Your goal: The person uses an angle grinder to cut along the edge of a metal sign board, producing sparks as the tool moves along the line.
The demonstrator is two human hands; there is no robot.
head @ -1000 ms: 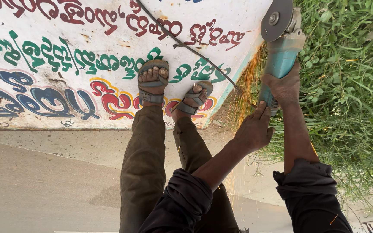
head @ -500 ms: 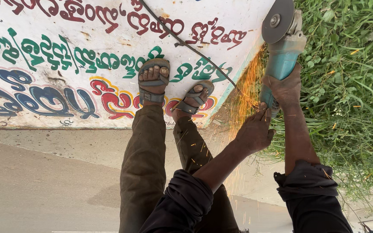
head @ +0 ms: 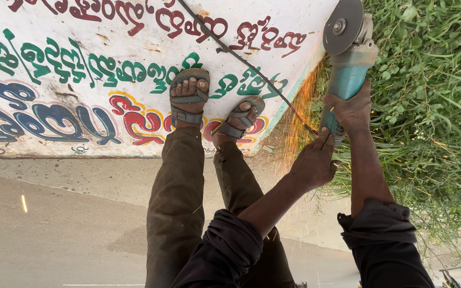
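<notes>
Angle grinder (head: 348,64) at the right edge of a painted white signboard (head: 134,32), beside grass (head: 433,106). The right hand (head: 354,109) is clamped around the teal body; the left hand (head: 313,165) is closed at its rear end, where the black cord (head: 241,58) leaves across the board. Orange sparks (head: 300,112) fly off near the board's edge. Two sandalled feet (head: 188,98) rest on the board.

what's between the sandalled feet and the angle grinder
In the head view, a dark power cord crosses the painted sign between the sandalled feet and the angle grinder, with orange sparks beside it.
</notes>
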